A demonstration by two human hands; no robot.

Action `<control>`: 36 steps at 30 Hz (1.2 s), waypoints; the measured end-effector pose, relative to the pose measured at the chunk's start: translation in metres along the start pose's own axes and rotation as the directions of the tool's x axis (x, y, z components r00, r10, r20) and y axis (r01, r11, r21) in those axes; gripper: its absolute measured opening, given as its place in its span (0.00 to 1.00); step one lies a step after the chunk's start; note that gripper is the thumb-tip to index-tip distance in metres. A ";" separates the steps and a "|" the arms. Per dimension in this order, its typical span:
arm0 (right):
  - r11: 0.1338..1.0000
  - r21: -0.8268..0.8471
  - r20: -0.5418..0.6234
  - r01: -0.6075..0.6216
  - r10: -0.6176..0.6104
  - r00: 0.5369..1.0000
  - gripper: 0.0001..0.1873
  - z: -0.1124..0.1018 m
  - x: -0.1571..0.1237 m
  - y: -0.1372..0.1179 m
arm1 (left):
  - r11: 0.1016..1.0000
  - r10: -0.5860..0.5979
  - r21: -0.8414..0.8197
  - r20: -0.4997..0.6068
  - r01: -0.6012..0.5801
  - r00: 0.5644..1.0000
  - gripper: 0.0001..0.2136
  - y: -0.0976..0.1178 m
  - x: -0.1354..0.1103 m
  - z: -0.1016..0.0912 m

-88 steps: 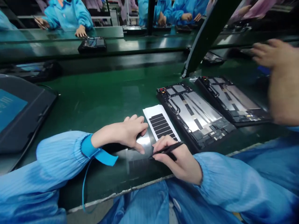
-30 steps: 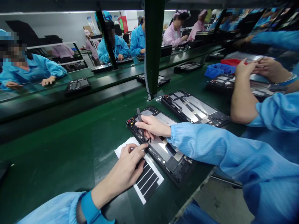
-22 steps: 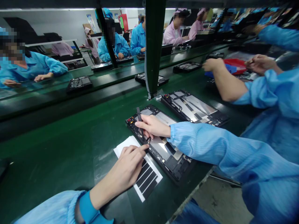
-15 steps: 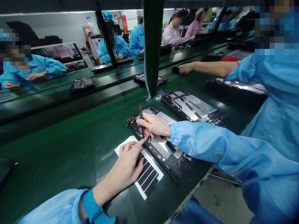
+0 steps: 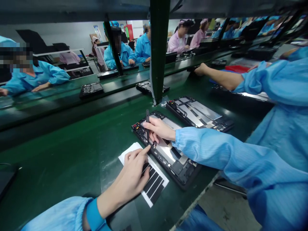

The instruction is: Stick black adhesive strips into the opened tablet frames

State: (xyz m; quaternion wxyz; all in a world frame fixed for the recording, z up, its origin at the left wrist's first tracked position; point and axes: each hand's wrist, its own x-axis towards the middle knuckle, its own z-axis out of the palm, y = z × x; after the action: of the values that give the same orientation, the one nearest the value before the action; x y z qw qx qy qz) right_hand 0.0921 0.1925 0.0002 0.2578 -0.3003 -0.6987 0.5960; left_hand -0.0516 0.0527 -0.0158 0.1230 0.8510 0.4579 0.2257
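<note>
An opened tablet (image 5: 185,173) with its inner parts exposed lies on the green bench. My right hand (image 5: 160,129) rests over it, fingers closed on a thin black stick-like tool (image 5: 147,118), held nearly upright with its lower end at the tablet's near long edge. My left hand (image 5: 130,173) reaches in from the lower left. Its index finger is stretched out to that same edge, close to the tool's tip, and its thumb stands apart; I see nothing held in it. Beneath this hand lies a white sheet with black strips (image 5: 156,184), partly covered by the fingers.
Beyond my tablet lies a second opened tablet (image 5: 199,112). A dark green post (image 5: 160,48) rises behind them. At right, a co-worker's arm (image 5: 223,77) reaches across the bench. More devices (image 5: 92,89) sit along the line, with several people opposite.
The camera view has shifted slightly, so the scene sits a little lower. Both my hands keep nearly the same places at the tablet's edge. The co-worker's hand at right has turned.
</note>
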 end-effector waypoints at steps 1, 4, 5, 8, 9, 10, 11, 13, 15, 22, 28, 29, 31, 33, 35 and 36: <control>1.000 -0.003 0.002 0.003 -0.003 1.000 0.13 0.000 0.000 0.000 | 0.999 -0.021 -0.034 -0.003 0.021 1.000 0.20 0.002 -0.001 0.002; 1.000 -0.023 0.012 0.007 -0.007 1.000 0.13 0.000 0.001 0.003 | 0.984 -0.094 -0.152 0.035 0.098 0.995 0.27 0.015 -0.006 0.009; 0.999 -0.031 0.015 0.009 -0.008 1.000 0.13 0.000 0.002 0.004 | 0.977 -0.110 -0.180 0.050 0.118 0.993 0.28 0.021 -0.009 0.010; 0.997 -0.072 0.019 0.014 -0.012 1.000 0.12 0.001 0.004 0.005 | 0.963 -0.122 -0.234 0.078 0.137 0.990 0.28 0.037 -0.011 0.009; 0.995 -0.100 0.015 0.016 -0.014 1.000 0.12 0.001 0.004 0.003 | 0.957 -0.124 -0.257 0.068 0.137 0.990 0.25 0.038 -0.009 0.005; 0.989 -0.144 0.002 0.026 -0.026 1.000 0.12 0.000 0.003 0.000 | 0.947 -0.142 -0.282 0.056 0.152 0.988 0.19 0.037 -0.005 0.001; 0.977 -0.210 -0.026 0.047 -0.054 0.998 0.12 -0.002 0.002 -0.005 | 0.935 -0.183 -0.302 0.041 0.186 0.982 0.13 0.033 0.001 -0.005; 0.900 -0.425 -0.133 0.092 -0.163 0.978 0.13 -0.009 -0.002 -0.015 | 0.900 -0.316 -0.297 0.056 0.318 0.947 0.03 0.018 0.018 -0.017; 0.733 -0.680 -0.268 0.013 -0.265 0.926 0.12 -0.020 -0.008 -0.025 | 0.848 -0.456 -0.214 0.173 0.485 0.873 0.13 -0.002 0.038 -0.029; 0.429 -0.805 -0.456 -0.409 -0.007 0.890 0.09 -0.052 -0.010 -0.012 | 0.787 -0.521 -0.146 0.363 0.599 0.773 0.27 -0.033 0.071 -0.029; 0.501 -0.777 -0.469 -0.381 -0.057 0.882 0.12 -0.060 -0.011 -0.013 | 0.684 -0.541 -0.525 0.101 0.506 0.835 0.18 0.002 0.081 -0.029; 0.520 -0.770 -0.467 -0.369 -0.066 0.882 0.11 -0.062 -0.011 -0.014 | 0.646 -0.546 -0.624 0.023 0.439 0.837 0.18 0.007 0.085 -0.030; 0.558 -0.759 -0.445 -0.335 -0.071 0.893 0.09 -0.065 -0.009 -0.014 | 0.580 -0.570 -0.762 -0.128 0.287 0.812 0.19 0.008 0.093 -0.035; 0.587 -0.750 -0.418 -0.306 -0.062 0.906 0.10 -0.067 -0.004 -0.012 | 0.560 -0.609 -0.798 -0.213 0.224 0.764 0.18 -0.006 0.098 -0.044; 0.594 -0.747 -0.417 -0.301 -0.065 0.907 0.10 -0.067 0.000 -0.008 | 0.573 -0.650 -0.779 -0.242 0.255 0.721 0.15 -0.033 0.098 -0.060; 0.588 -0.750 -0.423 -0.302 -0.076 0.903 0.10 -0.066 0.002 -0.006 | 0.592 -0.666 -0.760 -0.274 0.269 0.693 0.13 -0.050 0.096 -0.070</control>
State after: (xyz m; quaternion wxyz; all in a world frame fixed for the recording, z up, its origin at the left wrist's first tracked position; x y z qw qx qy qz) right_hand 0.1377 0.2380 0.0164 0.1964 -0.5469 -0.7988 0.1558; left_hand -0.0769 0.1606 0.0504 0.3435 0.4884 0.5763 0.5580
